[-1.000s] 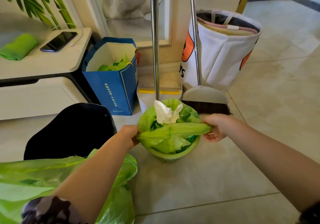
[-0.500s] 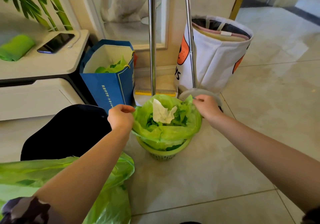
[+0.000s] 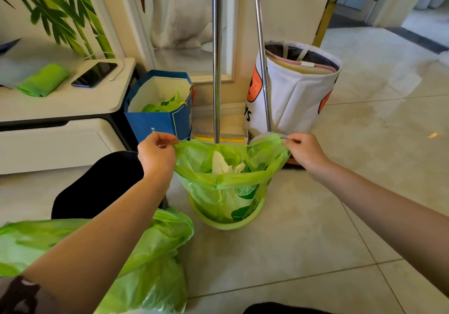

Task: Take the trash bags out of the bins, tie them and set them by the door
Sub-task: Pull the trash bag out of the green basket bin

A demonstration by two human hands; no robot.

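Green trash bag (image 3: 226, 187), half-lifted from bin (image 3: 228, 221): left hand (image 3: 155, 154), right hand (image 3: 303, 151) pinch opposite rim corners; thin film possibly tears; tissue (image 3: 222, 165) spills.

We see a bright, daylit scene, with the strongest light entering through the doorway (image 3: 388, 0) at the upper right. It leaves a pale glare on the glossy floor tiles (image 3: 379, 90) toward the right edge. Shadows are soft and short. Straight lines bow near the frame's borders, as with the metal poles (image 3: 216, 56). The lower left corner looks soft and slightly blurred.
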